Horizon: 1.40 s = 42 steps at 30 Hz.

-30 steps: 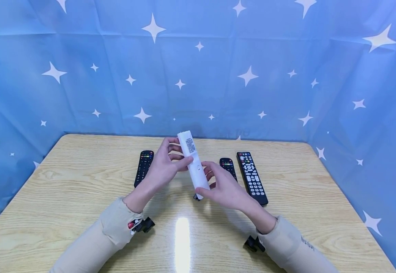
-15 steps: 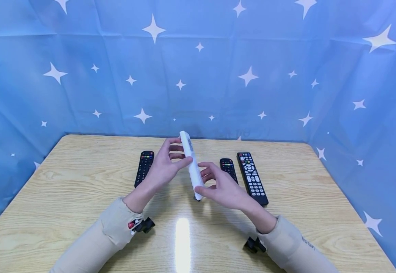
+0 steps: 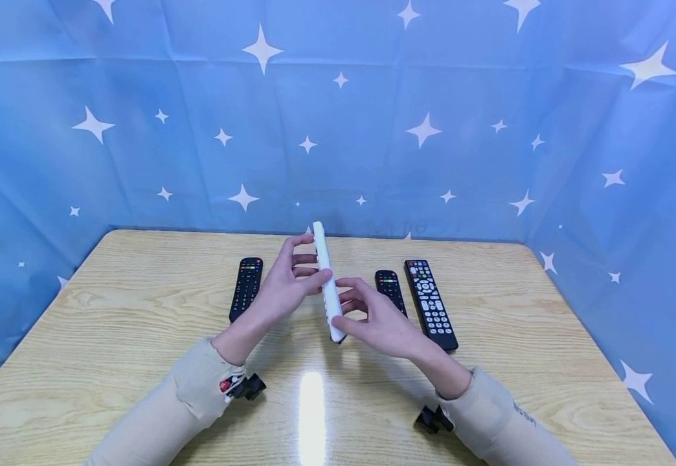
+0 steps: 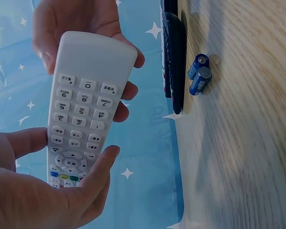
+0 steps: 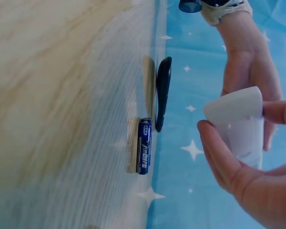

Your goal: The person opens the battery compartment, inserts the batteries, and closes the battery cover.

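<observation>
A white remote control (image 3: 327,286) is held above the table, tilted, its narrow edge facing the head camera. My left hand (image 3: 282,286) pinches its far part between thumb and fingers. Around its near end, my right hand (image 3: 381,321) grips with thumb and fingers. In the left wrist view the button side of the remote (image 4: 81,109) shows, with rows of white keys. From the right wrist, its smooth white end (image 5: 236,107) is seen between the fingers. Two blue batteries (image 4: 200,74) lie on the table below, mostly hidden in the head view.
One black remote (image 3: 247,288) lies left of the hands. To the right are a shorter-looking black remote (image 3: 390,290), partly covered by my right hand, and a longer black remote (image 3: 431,304) with white keys. A blue star-patterned curtain (image 3: 338,129) hangs behind the wooden table (image 3: 111,362).
The white remote has turned about its long axis, from its labelled back facing the head camera to its narrow edge. Both hands keep hold of it and have barely shifted.
</observation>
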### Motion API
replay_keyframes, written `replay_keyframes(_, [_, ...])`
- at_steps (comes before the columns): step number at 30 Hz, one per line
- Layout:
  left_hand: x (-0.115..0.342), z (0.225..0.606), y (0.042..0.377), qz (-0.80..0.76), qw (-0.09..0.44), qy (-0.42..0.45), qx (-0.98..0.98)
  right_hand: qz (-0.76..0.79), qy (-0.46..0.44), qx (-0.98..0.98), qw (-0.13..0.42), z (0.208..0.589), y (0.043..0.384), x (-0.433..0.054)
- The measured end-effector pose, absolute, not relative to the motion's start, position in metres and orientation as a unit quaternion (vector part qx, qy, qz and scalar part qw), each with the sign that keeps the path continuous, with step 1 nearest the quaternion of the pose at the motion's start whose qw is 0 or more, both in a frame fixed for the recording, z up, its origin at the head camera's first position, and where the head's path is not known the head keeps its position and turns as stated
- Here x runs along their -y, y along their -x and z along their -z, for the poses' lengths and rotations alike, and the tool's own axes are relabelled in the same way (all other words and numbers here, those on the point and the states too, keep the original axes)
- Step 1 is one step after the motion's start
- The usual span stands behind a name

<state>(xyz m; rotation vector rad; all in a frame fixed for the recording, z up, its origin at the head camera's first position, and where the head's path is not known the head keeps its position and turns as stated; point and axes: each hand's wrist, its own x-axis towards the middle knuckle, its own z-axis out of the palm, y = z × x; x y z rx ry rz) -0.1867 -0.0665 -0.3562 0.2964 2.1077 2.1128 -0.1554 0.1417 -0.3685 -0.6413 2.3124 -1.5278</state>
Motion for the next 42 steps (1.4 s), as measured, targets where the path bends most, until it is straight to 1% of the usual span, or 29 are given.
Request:
replay_keyframes(10, [0.068, 0.358, 0.186, -0.689, 0.071, -0.098, -0.715, 0.542, 0.219, -0.796, 0.154, 0.369, 0.154, -0.141])
replay_keyframes(20, [0.070, 0.360, 0.191, -0.666, 0.059, -0.082, -0.739, 0.519, 0.218, -0.818, 0.116, 0.366, 0.155, -0.143])
replay_keyframes(25, [0.073, 0.362, 0.194, -0.628, 0.058, -0.067, -0.773, 0.503, 0.229, -0.827, 0.104, 0.365, 0.156, -0.147])
replay_keyframes(36, [0.080, 0.367, 0.204, -0.540, 0.047, -0.072, -0.837, 0.489, 0.226, -0.836, 0.106, 0.363, 0.156, -0.153])
replay_keyframes(42, [0.081, 0.371, 0.210, -0.489, 0.044, -0.060, -0.869, 0.484, 0.222, -0.841, 0.098, 0.362, 0.156, -0.155])
